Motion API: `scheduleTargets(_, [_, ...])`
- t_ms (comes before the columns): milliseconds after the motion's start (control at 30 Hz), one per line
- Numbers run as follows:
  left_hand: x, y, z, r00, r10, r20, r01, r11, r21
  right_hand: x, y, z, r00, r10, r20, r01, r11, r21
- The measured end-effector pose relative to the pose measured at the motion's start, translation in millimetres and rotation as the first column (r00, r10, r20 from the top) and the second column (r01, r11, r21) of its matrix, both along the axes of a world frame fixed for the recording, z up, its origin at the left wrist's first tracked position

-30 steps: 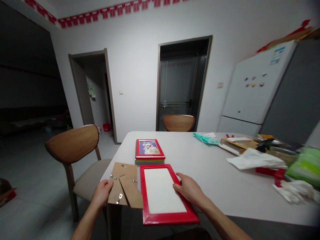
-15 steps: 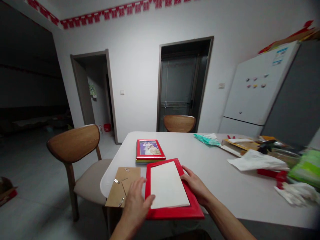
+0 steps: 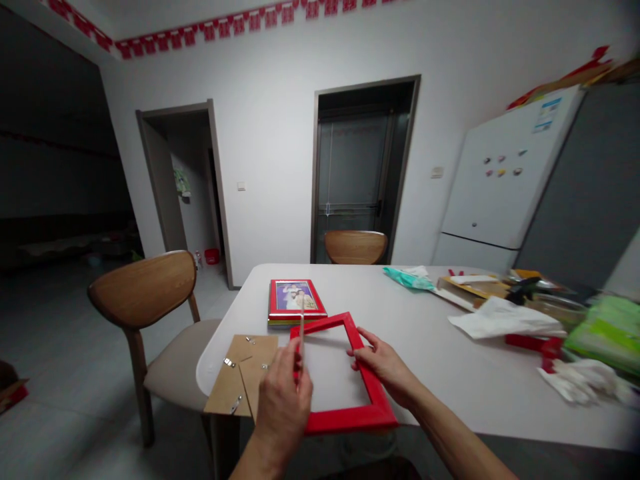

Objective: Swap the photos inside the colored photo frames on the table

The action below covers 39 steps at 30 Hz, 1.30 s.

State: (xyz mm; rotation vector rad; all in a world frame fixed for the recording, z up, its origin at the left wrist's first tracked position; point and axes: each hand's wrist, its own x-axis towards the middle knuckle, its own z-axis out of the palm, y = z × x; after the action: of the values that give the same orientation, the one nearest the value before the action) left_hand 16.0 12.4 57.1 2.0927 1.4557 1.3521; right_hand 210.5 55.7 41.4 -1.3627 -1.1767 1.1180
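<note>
My right hand (image 3: 387, 370) grips the right side of a red picture frame (image 3: 350, 419), fingers curled through its opening. The frame's middle is open, and the white tabletop (image 3: 425, 387) shows through. A thin pale panel (image 3: 302, 323), seen nearly edge-on, stands upright in my closed left hand (image 3: 285, 393) at the frame's left side. Left of that hand lies a brown backing board (image 3: 227, 387) with metal clips and a stand flap. Beyond the frame rests a stack of framed pictures, the top one a red-edged framed photo (image 3: 295, 298).
On the right are a white paper sheet (image 3: 505, 319), a teal-and-white packet (image 3: 409, 278), a green package (image 3: 603, 333) and white gloves (image 3: 583, 380). Wooden chairs stand at the left (image 3: 145, 290) and far side (image 3: 355, 247). A fridge (image 3: 500, 193) is behind.
My left hand has closed on the white panel and lifted it out of the red frame, tilting it upright. My right hand still holds the frame.
</note>
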Motion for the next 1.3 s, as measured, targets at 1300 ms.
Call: scheduleTargets(1300, [-21.2,11.4,-75.2,0.775,0.065,-0.628,-0.078,0.997,0.008,32.2,18.6,-57.8,0.544,-0.235,0.805,0.086,0.970,0.226])
